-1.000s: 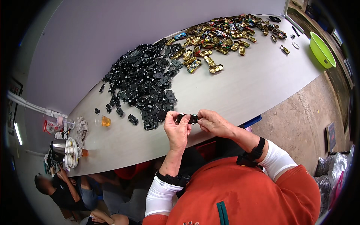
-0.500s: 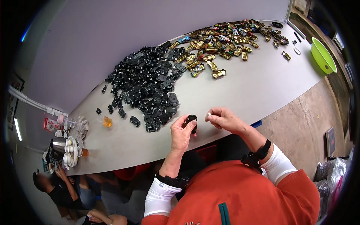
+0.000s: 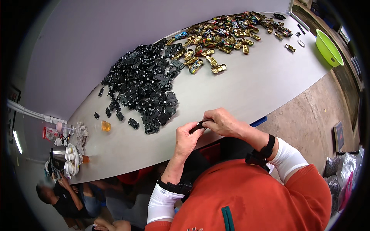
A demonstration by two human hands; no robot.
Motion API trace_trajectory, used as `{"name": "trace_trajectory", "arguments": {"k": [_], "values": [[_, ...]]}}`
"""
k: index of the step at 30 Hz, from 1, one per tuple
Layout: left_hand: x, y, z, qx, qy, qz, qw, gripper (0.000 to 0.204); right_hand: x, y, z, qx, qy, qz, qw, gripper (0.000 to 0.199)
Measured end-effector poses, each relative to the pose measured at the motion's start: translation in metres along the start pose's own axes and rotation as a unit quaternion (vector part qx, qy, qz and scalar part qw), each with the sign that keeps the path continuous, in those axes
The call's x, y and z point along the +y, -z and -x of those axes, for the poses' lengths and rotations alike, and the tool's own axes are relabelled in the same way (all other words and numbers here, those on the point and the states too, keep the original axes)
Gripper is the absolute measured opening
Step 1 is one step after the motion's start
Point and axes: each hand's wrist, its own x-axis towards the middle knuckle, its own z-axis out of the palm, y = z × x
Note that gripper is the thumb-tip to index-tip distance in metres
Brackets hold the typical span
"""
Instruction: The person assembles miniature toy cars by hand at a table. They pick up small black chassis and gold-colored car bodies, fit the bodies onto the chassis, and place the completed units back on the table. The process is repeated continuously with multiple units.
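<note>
Over the near edge of the long grey table [image 3: 250,92], both hands meet on one small black plastic part [image 3: 197,126]. The left hand [image 3: 187,140] pinches its near end between thumb and fingertips, and the right hand [image 3: 221,121], at about 2 o'clock from the left, curls its fingers over the far end, so that the two hands are touching across the piece. At about 11 o'clock from the hands lies a broad heap of black parts [image 3: 144,86] of the same kind, with a few strays at its left edge. Farther off, at about 1 o'clock, spreads a heap of gold toy car bodies [image 3: 223,36], some with blue in them. A lime-green bowl [image 3: 328,48] sits at the table's far right end. A small amber cup [image 3: 105,126] stands at 9 o'clock from the hands, near the strays. Another person [image 3: 61,196] sits low at the left.
</note>
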Motion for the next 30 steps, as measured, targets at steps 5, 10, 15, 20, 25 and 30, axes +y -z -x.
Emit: {"name": "trace_trajectory", "arguments": {"k": [5, 10, 15, 20, 25, 30], "values": [[0.003, 0.016, -0.002, -0.030, 0.100, 0.155, 0.982, 0.016, 0.004, 0.005, 0.007, -0.077, -0.082, -0.132, 0.985, 0.019], [-0.001, 0.018, -0.002, -0.044, 0.110, 0.158, 0.980, 0.018, -0.001, 0.001, 0.009, -0.107, -0.090, -0.157, 0.978, 0.019], [-0.004, 0.016, -0.002, -0.036, 0.087, 0.142, 0.985, 0.018, 0.002, -0.003, 0.008, -0.104, -0.084, -0.136, 0.982, 0.017], [-0.005, 0.015, -0.002, -0.027, 0.082, 0.115, 0.990, 0.016, 0.000, -0.005, 0.009, -0.092, -0.065, -0.090, 0.990, 0.016], [-0.007, 0.013, 0.000, -0.027, 0.069, 0.121, 0.990, 0.016, 0.002, -0.008, 0.009, -0.079, -0.025, -0.051, 0.995, 0.015], [-0.009, 0.008, 0.003, 0.004, 0.081, 0.147, 0.986, 0.016, 0.005, -0.015, 0.010, -0.051, 0.009, 0.039, 0.998, 0.015]]}}
